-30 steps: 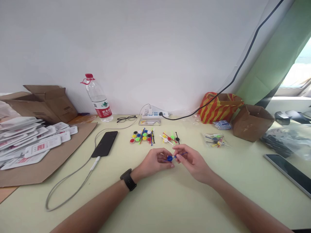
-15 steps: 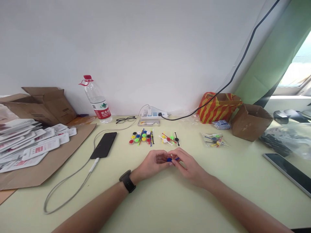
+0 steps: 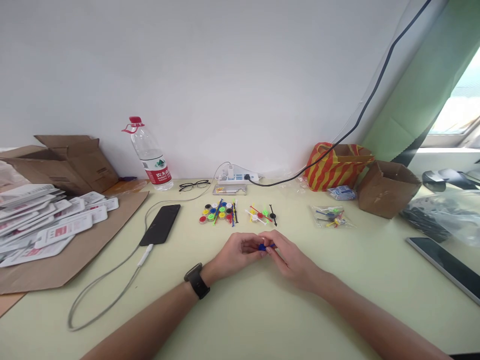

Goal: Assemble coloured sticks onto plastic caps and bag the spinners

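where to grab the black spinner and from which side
Probably pinch the black spinner by its disc, from above and the right: it lies flat, the disc wider than its shaft, with the green spinner close on its left.

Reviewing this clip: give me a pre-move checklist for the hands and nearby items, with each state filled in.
1. Left hand on the blue piece: ok, grip closed around it.
2. Right hand at the same piece: ok, pinching its right side.
3. Blue piece fully visible: not ok, the hands cover part.
4. Its parts firmly joined: cannot tell.
5. Colored discs apart from the hands: ok, beyond them.
6. Phone apart from the hands: ok.
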The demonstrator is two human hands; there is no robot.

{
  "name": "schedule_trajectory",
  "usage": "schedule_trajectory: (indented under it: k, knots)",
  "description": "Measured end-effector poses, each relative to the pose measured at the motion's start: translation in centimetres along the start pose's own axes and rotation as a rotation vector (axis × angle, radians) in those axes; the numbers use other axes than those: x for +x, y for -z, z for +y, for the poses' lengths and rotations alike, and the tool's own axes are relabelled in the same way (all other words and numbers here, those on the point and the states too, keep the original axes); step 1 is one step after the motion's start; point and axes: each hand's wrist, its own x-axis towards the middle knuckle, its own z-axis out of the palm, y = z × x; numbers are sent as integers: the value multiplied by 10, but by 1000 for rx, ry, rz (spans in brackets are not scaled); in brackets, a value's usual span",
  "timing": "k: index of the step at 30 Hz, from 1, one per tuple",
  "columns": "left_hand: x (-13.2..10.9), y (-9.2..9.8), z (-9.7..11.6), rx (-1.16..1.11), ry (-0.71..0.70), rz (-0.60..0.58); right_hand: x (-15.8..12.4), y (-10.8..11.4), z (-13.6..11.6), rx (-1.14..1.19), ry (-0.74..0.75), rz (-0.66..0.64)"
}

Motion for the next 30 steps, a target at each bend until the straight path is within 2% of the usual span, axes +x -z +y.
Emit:
schedule_trajectory:
  k: [9, 18, 22, 26, 30]
  knots:
    - [-2, -3, 2, 190, -80, 98, -2, 3, 7, -81, -57, 16]
    - [-4, -1, 0, 186, -74, 108, -2, 7, -1, -29, -45, 24]
    - [-3, -2, 3, 78, -83, 98, -1, 8, 0, 67, -62, 71]
    - [-1, 1, 7, -120, -28, 31, 1, 10, 1, 125, -97, 99]
    - [1, 8, 5, -240, 29, 25, 2, 16, 3, 36, -92, 181]
